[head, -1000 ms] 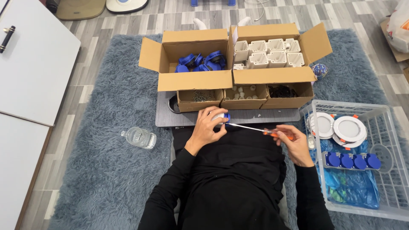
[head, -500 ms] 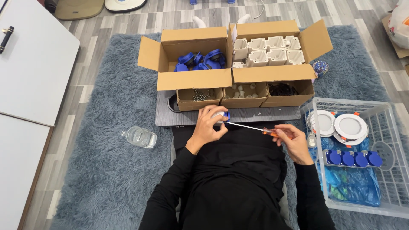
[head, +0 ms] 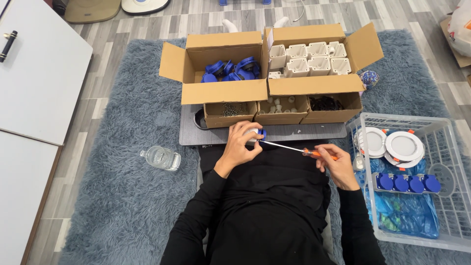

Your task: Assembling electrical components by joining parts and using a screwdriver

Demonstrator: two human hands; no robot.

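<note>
My left hand (head: 240,145) is closed around a small white and blue part (head: 258,134), held just in front of the grey board (head: 314,131). In my right hand (head: 337,163) is a screwdriver (head: 294,147) with an orange handle. Its thin shaft runs left and its tip meets the part. Both hands hover over my lap, which is clothed in black.
Two open cardboard boxes stand behind the board: the left box (head: 223,73) holds blue parts, the right box (head: 314,61) white housings. Three small trays (head: 279,109) hold screws and bits. A clear crate (head: 417,172) at the right holds round white lamps and blue pieces. A glass jar (head: 159,158) lies on the rug.
Both hands hold about the same place; the screwdriver's handle has shifted only slightly in my right hand.
</note>
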